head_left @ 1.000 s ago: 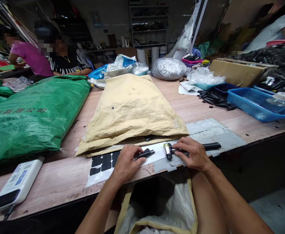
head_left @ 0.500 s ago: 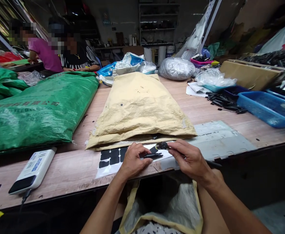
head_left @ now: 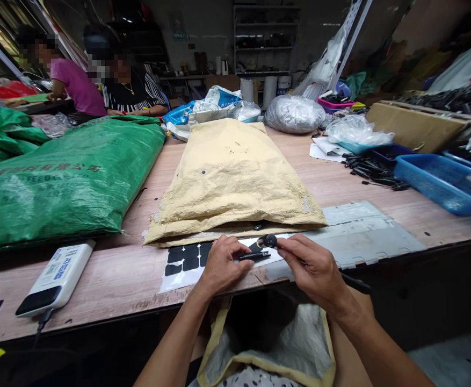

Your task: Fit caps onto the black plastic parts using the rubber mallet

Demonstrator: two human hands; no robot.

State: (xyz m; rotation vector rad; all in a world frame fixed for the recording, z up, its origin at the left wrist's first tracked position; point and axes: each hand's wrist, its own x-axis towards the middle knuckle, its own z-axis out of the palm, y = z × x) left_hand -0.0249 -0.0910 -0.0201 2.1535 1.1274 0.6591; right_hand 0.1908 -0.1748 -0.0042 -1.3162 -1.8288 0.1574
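My left hand (head_left: pixel 224 264) is closed on a slim black plastic piece (head_left: pixel 255 256) at the table's front edge. Beside it my right hand (head_left: pixel 311 264) grips a black tool with a round head (head_left: pixel 270 241); the tool's dark handle (head_left: pixel 356 283) sticks out behind the wrist. The round head is just above and close to the slim piece. Under my left hand lies a white sheet with black rounded stickers (head_left: pixel 190 257). A yellow woven sack (head_left: pixel 239 177) lies flat behind my hands, and an open sack (head_left: pixel 275 333) hangs at my lap.
A full green sack (head_left: pixel 70 183) lies at left, with a white power bank (head_left: pixel 56 278) and its cable in front. On the right are a blue plastic basket (head_left: pixel 440 180), a pile of black parts (head_left: pixel 374 169) and a grey sheet (head_left: pixel 374 234). Two people sit at the back left.
The view has shifted slightly. My right hand has tilted the tool's round head a little, so its flat face shows more. My left hand keeps its hold on the slim black piece.
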